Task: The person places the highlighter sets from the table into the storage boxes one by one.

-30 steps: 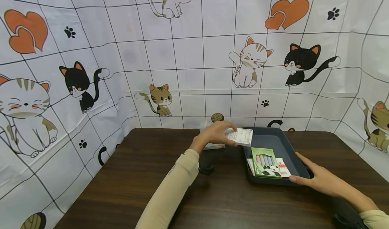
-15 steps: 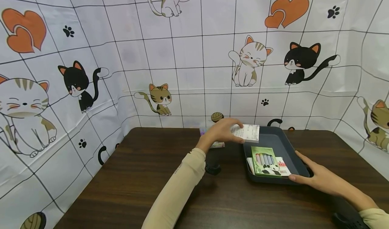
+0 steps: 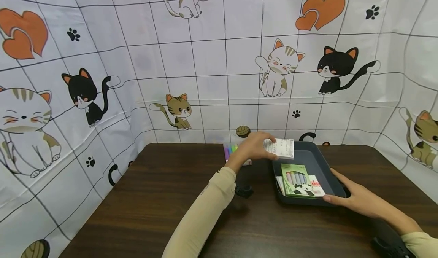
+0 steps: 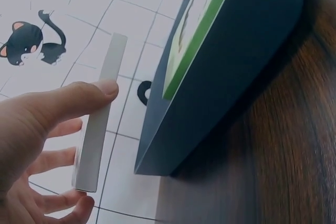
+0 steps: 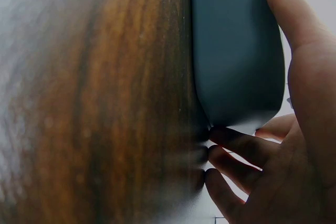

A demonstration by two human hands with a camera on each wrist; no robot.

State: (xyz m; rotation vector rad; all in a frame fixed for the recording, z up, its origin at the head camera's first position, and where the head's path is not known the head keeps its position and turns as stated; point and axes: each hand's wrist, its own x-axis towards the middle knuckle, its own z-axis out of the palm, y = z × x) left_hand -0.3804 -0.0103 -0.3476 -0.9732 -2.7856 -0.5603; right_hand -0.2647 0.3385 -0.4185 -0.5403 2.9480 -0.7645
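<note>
A thin white box [image 3: 282,148] with small grey print is held in my left hand [image 3: 253,148], above the far left part of the dark grey tray [image 3: 316,155]. The left wrist view has the thumb on one edge of the white box [image 4: 100,124] and the fingers behind it. My right hand [image 3: 359,199] grips the tray's near right corner, thumb on the near rim; in the right wrist view the fingers lie around the corner of the tray [image 5: 236,51]. In the tray, a green box of markers with a panda print [image 3: 297,180] rests on white-and-red packaging [image 3: 316,185].
Behind my left forearm, a pack of coloured markers [image 3: 230,149] lies near the far edge of the brown wooden table [image 3: 164,182], partly hidden. A white curtain with cat drawings [image 3: 205,67] stands behind the table.
My left hand has moved right with the white box, from the tray's left rim to over its far left part. More of the marker pack shows. The right hand stays at the tray.
</note>
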